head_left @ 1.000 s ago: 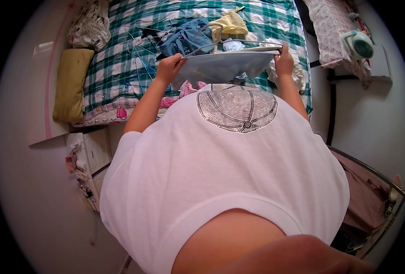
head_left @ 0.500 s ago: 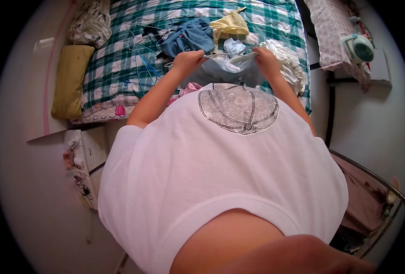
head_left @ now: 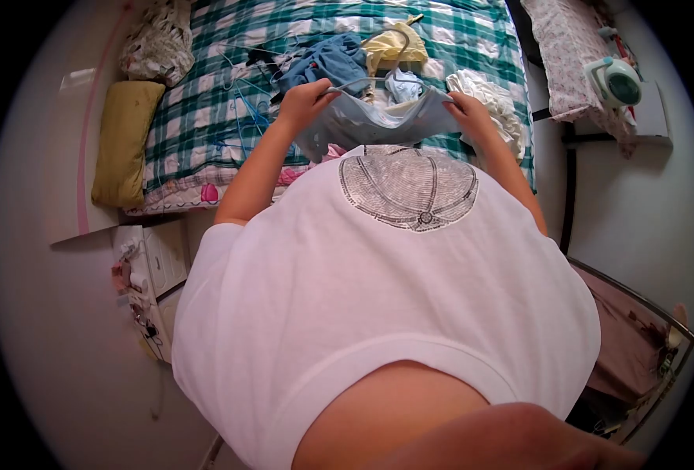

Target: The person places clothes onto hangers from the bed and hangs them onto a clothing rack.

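Observation:
A light blue-grey top is stretched between my two hands over the near part of the bed. My left hand is closed on its left shoulder, where an arm of a grey clothes hanger also meets my fingers. My right hand pinches the opposite shoulder. The hanger's hook rises above the neckline, and the garment hides part of the hanger. Just beyond lie a blue garment, a yellow garment and a small pale blue piece of clothing.
White clothing is heaped at the right on the green plaid bedspread. Several blue hangers lie on the left. A mustard pillow sits at the bed's left edge. A small green-and-white fan stands to the right.
The hanger's hook now stands up above the neckline. My hands have moved slightly apart, the left one up and leftward, and the top is spread wider.

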Available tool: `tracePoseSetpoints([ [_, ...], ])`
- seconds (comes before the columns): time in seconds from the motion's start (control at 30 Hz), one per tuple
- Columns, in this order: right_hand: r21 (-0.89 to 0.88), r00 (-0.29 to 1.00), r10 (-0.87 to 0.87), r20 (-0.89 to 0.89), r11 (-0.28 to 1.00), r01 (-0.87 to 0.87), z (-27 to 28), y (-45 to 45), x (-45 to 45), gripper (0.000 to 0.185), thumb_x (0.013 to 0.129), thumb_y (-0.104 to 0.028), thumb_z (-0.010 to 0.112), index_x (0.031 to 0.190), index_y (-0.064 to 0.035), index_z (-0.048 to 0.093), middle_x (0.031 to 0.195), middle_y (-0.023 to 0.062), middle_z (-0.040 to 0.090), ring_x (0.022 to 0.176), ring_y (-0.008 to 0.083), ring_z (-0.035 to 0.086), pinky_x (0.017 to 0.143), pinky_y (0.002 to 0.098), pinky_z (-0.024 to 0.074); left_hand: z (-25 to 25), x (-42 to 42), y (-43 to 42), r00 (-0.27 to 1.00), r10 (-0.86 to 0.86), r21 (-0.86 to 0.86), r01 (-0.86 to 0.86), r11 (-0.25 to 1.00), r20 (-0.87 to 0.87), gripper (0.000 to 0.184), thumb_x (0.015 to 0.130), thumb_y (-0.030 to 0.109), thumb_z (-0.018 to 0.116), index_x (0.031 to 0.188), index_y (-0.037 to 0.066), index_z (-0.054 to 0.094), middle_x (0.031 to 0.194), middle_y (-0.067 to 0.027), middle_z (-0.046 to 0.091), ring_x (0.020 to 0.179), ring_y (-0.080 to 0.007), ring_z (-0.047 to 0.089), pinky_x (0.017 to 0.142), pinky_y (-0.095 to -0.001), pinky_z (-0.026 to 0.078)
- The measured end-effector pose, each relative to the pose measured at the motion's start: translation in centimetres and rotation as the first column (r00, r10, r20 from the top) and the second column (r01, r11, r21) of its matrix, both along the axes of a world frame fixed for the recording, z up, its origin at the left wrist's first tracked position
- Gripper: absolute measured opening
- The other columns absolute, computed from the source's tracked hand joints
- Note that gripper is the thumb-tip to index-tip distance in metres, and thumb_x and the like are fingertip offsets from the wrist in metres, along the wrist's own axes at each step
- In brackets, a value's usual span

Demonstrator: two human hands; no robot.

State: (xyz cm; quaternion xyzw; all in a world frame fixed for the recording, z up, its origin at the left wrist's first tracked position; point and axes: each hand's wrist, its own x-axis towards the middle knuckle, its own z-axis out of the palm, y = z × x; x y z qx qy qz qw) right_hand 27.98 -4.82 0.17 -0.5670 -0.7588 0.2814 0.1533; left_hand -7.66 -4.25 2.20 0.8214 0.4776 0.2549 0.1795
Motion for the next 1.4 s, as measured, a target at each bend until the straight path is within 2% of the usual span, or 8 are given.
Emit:
tracePoseSetpoints([
  [0.1,0.040,0.999,-0.051,-0.007,0.998,0.052,0.2,0.0,-0.5,0.022,0.081,-0.026,0.055,0.092,-0.0075,0.054,0.075,0.0113,0.057,0.069,0.0249,0.055,0.060,0.0315,0.0413,0.5,0.1,0.3,0.999,-0.006,-0.032,0.005,0.999,-0.043,0.026,0.082,0.032,0.052,0.075,0.008,0.047,0.060,-0.0119,0.050,0.058,-0.0310,0.051,0.049,-0.0384,0.037],
  [0.2,0.158,0.968,-0.026,-0.251,0.985,0.067,0.7,-0.6,-1.3,0.019,0.080,-0.020,0.056,0.092,-0.0049,0.054,0.072,0.0116,0.057,0.067,0.0258,0.055,0.060,0.0313,0.0414,1.1,0.5,0.3,0.998,-0.035,0.020,0.036,0.999,-0.045,0.025,0.083,0.031,0.051,0.075,0.007,0.046,0.061,-0.0117,0.049,0.057,-0.0304,0.050,0.049,-0.0373,0.036],
  [0.3,0.334,0.937,0.132,-0.323,0.943,-0.018,0.7,-0.2,-1.0,0.016,0.080,-0.014,0.057,0.092,-0.0025,0.055,0.073,0.0127,0.057,0.068,0.0248,0.055,0.061,0.0310,0.0420,1.4,0.6,0.3,0.999,-0.031,0.034,0.032,0.999,-0.028,0.025,0.083,0.029,0.052,0.073,0.006,0.047,0.059,-0.0116,0.046,0.055,-0.0292,0.048,0.049,-0.0352,0.036],
  [0.5,0.083,0.980,-0.054,-0.190,0.994,0.071,2.6,0.9,3.3,0.020,0.080,-0.009,0.056,0.099,-0.0025,0.056,0.090,0.0131,0.059,0.080,0.0219,0.056,0.069,0.0295,0.0426,1.4,-1.2,0.5,0.998,0.043,0.046,-0.045,0.998,0.050,0.026,0.083,0.028,0.053,0.072,0.005,0.050,0.057,-0.0108,0.045,0.052,-0.0270,0.046,0.049,-0.0327,0.036],
  [0.63,0.356,0.968,0.190,-0.162,0.926,-0.122,3.8,0.5,3.1,0.026,0.082,-0.013,0.053,0.106,-0.0042,0.054,0.101,0.0152,0.055,0.092,0.0259,0.053,0.076,0.0304,0.0416,1.7,-1.4,0.1,0.995,0.035,0.057,-0.040,0.998,0.091,0.026,0.083,0.029,0.053,0.073,0.005,0.052,0.058,-0.0102,0.045,0.051,-0.0251,0.046,0.049,-0.0312,0.036],
  [0.97,0.293,0.990,0.120,-0.072,0.951,-0.094,1.8,-0.2,-0.6,0.016,0.083,-0.017,0.050,0.091,-0.0037,0.054,0.084,0.0151,0.056,0.078,0.0316,0.054,0.068,0.0358,0.0424,1.4,0.6,0.5,1.000,0.006,0.137,-0.006,0.991,0.004,0.028,0.081,0.035,0.053,0.073,0.008,0.051,0.059,-0.0095,0.050,0.056,-0.0284,0.051,0.048,-0.0347,0.038],
  [1.17,0.159,0.977,-0.065,-0.202,0.982,0.098,2.9,-0.1,-0.4,0.025,0.080,-0.027,0.058,0.075,-0.0021,0.054,0.059,0.0097,0.049,0.053,0.0197,0.046,0.052,0.0302,0.0371,1.9,0.2,0.6,0.993,0.001,-0.190,0.021,0.982,0.119,0.022,0.084,0.028,0.050,0.086,0.007,0.056,0.073,-0.0088,0.056,0.068,-0.0221,0.054,0.061,-0.0301,0.042],
  [1.4,0.083,0.933,-0.159,-0.323,0.977,0.195,2.1,-0.3,3.1,0.026,0.078,-0.023,0.061,0.067,-0.0012,0.053,0.055,-0.0004,0.041,0.053,0.0078,0.036,0.048,0.0246,0.0301,0.2,-4.1,2.0,0.930,0.031,-0.500,0.169,0.850,0.366,0.026,0.087,0.023,0.046,0.098,0.003,0.058,0.089,-0.0044,0.059,0.084,-0.0132,0.054,0.077,-0.0252,0.041],
])
